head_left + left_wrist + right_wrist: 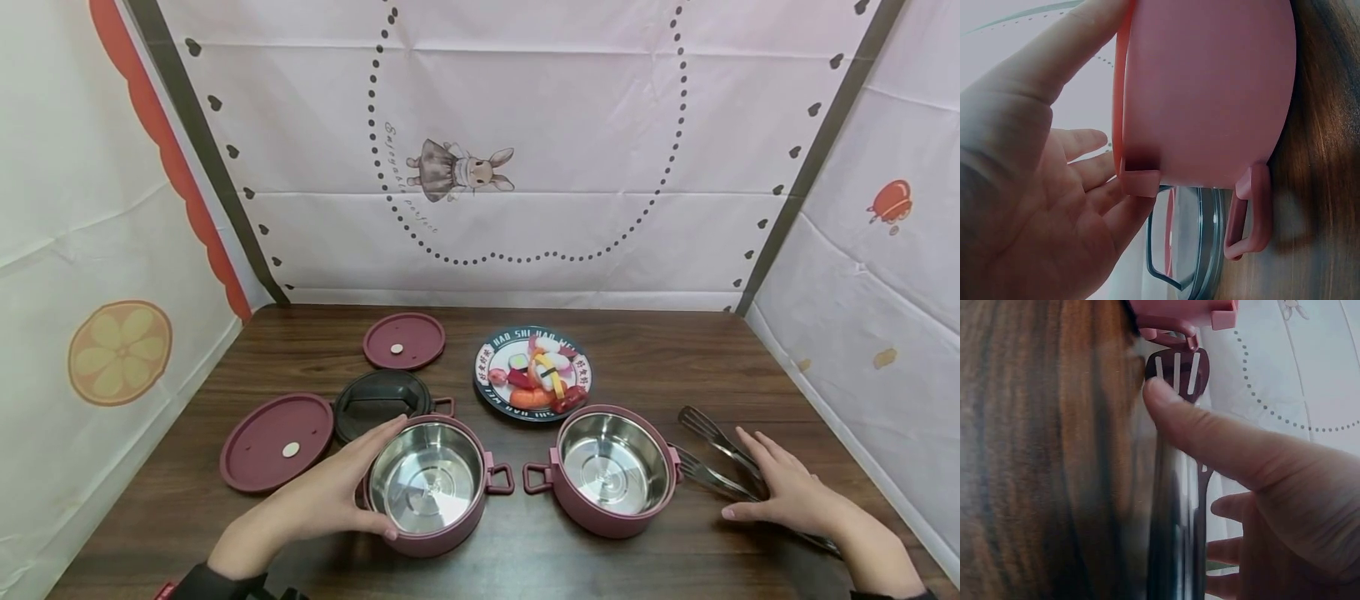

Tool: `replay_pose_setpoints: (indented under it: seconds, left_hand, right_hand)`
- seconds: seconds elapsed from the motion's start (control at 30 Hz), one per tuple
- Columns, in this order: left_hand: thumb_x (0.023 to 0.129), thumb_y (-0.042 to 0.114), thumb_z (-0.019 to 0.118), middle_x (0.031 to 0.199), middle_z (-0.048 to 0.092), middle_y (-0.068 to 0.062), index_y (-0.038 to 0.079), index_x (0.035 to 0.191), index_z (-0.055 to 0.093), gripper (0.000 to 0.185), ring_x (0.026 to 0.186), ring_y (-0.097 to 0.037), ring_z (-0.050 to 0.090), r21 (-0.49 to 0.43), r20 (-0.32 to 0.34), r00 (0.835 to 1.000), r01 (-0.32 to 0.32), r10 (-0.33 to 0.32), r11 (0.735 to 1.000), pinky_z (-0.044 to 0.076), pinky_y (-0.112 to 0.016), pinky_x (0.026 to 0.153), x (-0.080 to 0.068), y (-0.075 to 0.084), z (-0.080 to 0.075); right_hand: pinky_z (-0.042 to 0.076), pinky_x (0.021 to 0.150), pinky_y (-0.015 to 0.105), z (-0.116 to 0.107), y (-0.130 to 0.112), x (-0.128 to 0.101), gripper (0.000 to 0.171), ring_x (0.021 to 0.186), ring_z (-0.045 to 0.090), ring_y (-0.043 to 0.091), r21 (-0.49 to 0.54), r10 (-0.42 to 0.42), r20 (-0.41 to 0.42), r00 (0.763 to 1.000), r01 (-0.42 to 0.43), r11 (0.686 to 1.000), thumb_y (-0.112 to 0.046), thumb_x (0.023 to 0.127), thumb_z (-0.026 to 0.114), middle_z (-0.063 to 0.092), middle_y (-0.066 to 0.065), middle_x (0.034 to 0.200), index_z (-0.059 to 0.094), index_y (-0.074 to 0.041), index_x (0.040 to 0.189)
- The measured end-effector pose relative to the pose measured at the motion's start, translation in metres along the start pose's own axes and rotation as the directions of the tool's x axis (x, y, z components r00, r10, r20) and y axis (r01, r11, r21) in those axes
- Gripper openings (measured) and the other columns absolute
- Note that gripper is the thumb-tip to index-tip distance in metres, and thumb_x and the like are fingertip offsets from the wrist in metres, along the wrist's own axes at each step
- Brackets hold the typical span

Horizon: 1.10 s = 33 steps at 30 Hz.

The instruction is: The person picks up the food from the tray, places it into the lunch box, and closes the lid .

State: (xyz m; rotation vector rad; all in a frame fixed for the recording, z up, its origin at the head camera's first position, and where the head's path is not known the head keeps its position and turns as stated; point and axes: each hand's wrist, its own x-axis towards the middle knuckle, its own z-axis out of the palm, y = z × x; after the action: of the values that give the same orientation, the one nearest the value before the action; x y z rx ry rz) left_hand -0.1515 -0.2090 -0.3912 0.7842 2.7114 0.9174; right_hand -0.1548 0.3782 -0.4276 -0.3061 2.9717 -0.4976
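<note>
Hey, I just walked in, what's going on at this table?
A person's left hand is around the left side of a round burgundy pot with a steel interior, fingers and thumb by its rim. Their right hand is spread over long slotted metal tongs; whether it touches them is unclear. A matching second burgundy pot stands between the hands. Both pots are uncovered.

White cloth walls (562, 117) with a sideways rabbit print (457, 171) around a dark wood-grain tabletop (675, 358).
</note>
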Motion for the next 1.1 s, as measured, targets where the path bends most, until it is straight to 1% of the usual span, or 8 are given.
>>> replay_pose_setpoints:
  seconds: [0.13, 0.23, 0.37, 0.5, 0.6, 0.73, 0.93, 1.1]
  left_hand:
    - [0.069, 0.061, 0.082, 0.163, 0.028, -0.015, 0.025, 0.160, 0.018, 0.117, 0.146, -0.042, 0.033, 0.002, -0.002, 1.000, 0.001, -0.001, 1.000, 0.038, -0.067, 0.107, 0.000, 0.000, 0.001]
    - [0.069, 0.061, 0.082, 0.164, 0.028, -0.014, 0.027, 0.160, 0.018, 0.116, 0.147, -0.041, 0.033, -0.001, -0.001, 1.000, 0.006, -0.006, 1.000, 0.037, -0.067, 0.107, -0.001, -0.001, 0.001]
    - [0.069, 0.061, 0.082, 0.164, 0.028, -0.013, 0.027, 0.160, 0.018, 0.116, 0.147, -0.040, 0.033, 0.000, -0.007, 1.000, 0.006, -0.006, 1.000, 0.037, -0.067, 0.108, -0.001, -0.001, 0.001]
    - [0.068, 0.064, 0.081, 0.163, 0.029, -0.013, 0.027, 0.160, 0.019, 0.117, 0.146, -0.040, 0.033, 0.008, -0.015, 1.000, 0.003, -0.003, 1.000, 0.037, -0.066, 0.108, -0.002, -0.002, 0.001]
    - [0.068, 0.064, 0.080, 0.163, 0.029, -0.013, 0.027, 0.160, 0.019, 0.117, 0.146, -0.040, 0.034, 0.010, -0.016, 1.000, 0.004, -0.004, 1.000, 0.038, -0.066, 0.108, -0.003, -0.002, 0.001]
    - [0.069, 0.063, 0.081, 0.164, 0.028, -0.012, 0.027, 0.160, 0.018, 0.116, 0.146, -0.039, 0.034, 0.011, -0.016, 1.000, -0.002, 0.002, 1.000, 0.038, -0.065, 0.108, -0.002, -0.002, 0.002]
    - [0.068, 0.066, 0.079, 0.164, 0.027, -0.013, 0.027, 0.160, 0.017, 0.117, 0.147, -0.039, 0.033, 0.009, -0.005, 1.000, -0.004, 0.004, 1.000, 0.037, -0.065, 0.109, 0.000, -0.001, 0.002]
    - [0.069, 0.065, 0.079, 0.164, 0.027, -0.013, 0.025, 0.160, 0.018, 0.117, 0.147, -0.039, 0.033, 0.005, -0.010, 1.000, -0.007, 0.007, 1.000, 0.037, -0.065, 0.109, -0.002, -0.002, 0.002]
  right_hand:
    - [0.036, 0.089, 0.079, 0.006, 0.005, -0.002, 0.107, 0.126, 0.032, 0.067, 0.045, -0.021, -0.005, 1.000, 0.021, 0.999, -0.038, 0.076, 0.084, 0.028, 0.046, 0.145, 0.026, 0.012, 0.149]
    - [0.037, 0.091, 0.077, 0.008, 0.006, -0.003, 0.101, 0.125, 0.034, 0.066, 0.051, -0.027, -0.018, 0.999, 0.027, 0.998, -0.037, 0.077, 0.083, 0.031, 0.046, 0.143, 0.030, 0.013, 0.147]
    - [0.042, 0.088, 0.072, 0.008, 0.005, -0.003, 0.090, 0.119, 0.045, 0.063, 0.007, -0.047, -0.080, 0.996, 0.047, 0.999, -0.035, 0.076, 0.084, 0.042, 0.043, 0.136, 0.042, 0.011, 0.141]
    - [0.050, 0.082, 0.061, 0.004, 0.002, -0.003, 0.080, 0.106, 0.059, 0.050, -0.056, -0.051, -0.124, 0.991, 0.044, 0.997, -0.036, 0.075, 0.085, 0.058, 0.031, 0.119, 0.052, 0.009, 0.132]
    - [0.052, 0.079, 0.057, 0.002, 0.000, -0.002, 0.075, 0.100, 0.062, 0.041, -0.080, -0.042, -0.129, 0.991, 0.031, 0.996, -0.036, 0.074, 0.086, 0.062, 0.022, 0.111, 0.056, 0.009, 0.127]
    - [0.052, 0.078, 0.053, -0.002, 0.001, -0.002, 0.071, 0.099, 0.064, 0.039, -0.071, -0.041, -0.158, 0.987, 0.030, 0.997, -0.034, 0.074, 0.087, 0.064, 0.022, 0.109, 0.058, 0.008, 0.123]
    - [0.049, 0.066, 0.038, -0.019, 0.000, -0.005, 0.066, 0.090, 0.063, 0.031, -0.061, -0.047, -0.265, 0.963, 0.032, 0.998, -0.030, 0.077, 0.086, 0.064, 0.025, 0.106, 0.056, 0.009, 0.121]
    - [0.043, 0.060, 0.029, -0.041, -0.020, 0.008, 0.060, 0.081, 0.057, 0.009, -0.069, -0.138, -0.353, 0.925, 0.122, 0.990, -0.030, 0.078, 0.085, 0.067, 0.016, 0.101, 0.057, 0.002, 0.121]
